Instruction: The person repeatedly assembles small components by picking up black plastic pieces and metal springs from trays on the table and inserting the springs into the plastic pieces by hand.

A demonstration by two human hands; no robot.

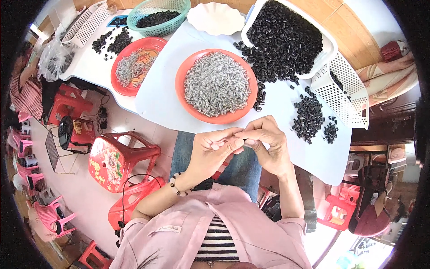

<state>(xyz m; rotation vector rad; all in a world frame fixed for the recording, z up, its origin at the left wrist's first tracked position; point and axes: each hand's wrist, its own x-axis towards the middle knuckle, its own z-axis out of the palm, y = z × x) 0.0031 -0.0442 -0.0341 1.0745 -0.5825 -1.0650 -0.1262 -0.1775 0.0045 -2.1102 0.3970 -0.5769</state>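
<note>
My left hand [216, 150] and my right hand [268, 144] meet at the near edge of the table, above my lap. Thumbs and fingers of both are pinched together, tip to tip. Whatever lies between the fingertips is too small or hidden to make out. Just beyond my hands stands a red plate [180, 92] heaped with small silver coil springs [217, 83]. To its right, small black plastic pieces [284, 40] fill a white basket [329, 42] and spill onto the table. Two smaller piles of black pieces [309, 114] lie nearer my right hand.
A white perforated basket [347, 101] stands at the right edge. Behind the plate sits a cream scalloped dish [216, 19]. Further left are a second red plate [121, 85] with springs and a green colander [163, 30] of black pieces. Red stools [105, 163] stand at left.
</note>
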